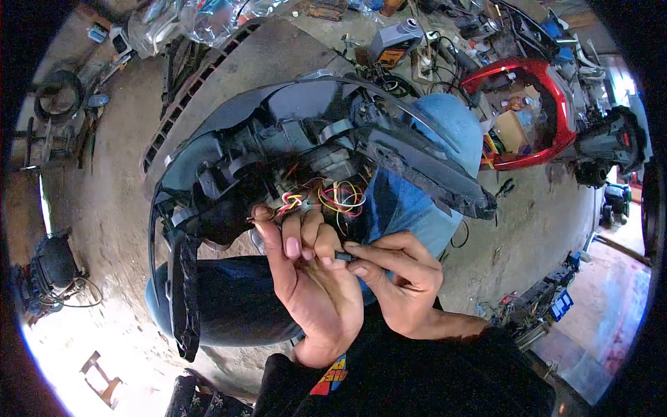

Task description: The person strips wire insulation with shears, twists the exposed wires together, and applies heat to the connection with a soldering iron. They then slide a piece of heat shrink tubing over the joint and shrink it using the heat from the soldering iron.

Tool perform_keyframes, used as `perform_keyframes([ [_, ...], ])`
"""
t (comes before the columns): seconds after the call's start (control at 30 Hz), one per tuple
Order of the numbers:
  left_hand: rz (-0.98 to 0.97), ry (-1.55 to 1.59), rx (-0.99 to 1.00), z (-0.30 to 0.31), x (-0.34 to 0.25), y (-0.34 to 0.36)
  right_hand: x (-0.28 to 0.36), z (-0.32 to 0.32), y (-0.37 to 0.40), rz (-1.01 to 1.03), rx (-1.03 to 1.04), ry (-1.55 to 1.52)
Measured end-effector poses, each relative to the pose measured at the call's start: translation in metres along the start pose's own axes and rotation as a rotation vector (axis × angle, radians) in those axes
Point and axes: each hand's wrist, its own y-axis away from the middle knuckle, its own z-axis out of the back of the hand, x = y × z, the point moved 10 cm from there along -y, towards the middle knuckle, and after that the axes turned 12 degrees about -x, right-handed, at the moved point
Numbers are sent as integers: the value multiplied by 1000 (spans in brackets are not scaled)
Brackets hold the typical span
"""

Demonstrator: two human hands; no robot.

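Note:
Across my knees lies a large curved black plastic vehicle part (278, 104), its back side with brackets and housings turned toward me. Thin red, yellow and white wires (342, 198) loop out of its middle. My left hand (309, 278) is palm up with curled fingers, the wires bunched at its fingertips. A small dark cylindrical piece (343, 256), perhaps a connector or sleeve, is pinched between the thumb and forefinger of my right hand (406, 281). Its other end meets the fingers of my left hand. What lies behind the left fingers is hidden.
A red plastic frame (564, 132) stands at the right around a box of odds and ends. Behind the black part are a grey bottle (397, 43) and clear plastic wrap (215, 21). A tyre (59, 94) lies far left, and tools (549, 292) lie at the lower right.

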Motion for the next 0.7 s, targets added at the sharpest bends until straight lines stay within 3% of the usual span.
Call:
perform_keyframes([
  [0.7, 47, 149, 14, -2, 1, -2, 1, 4, -1, 102, -76, -157],
])
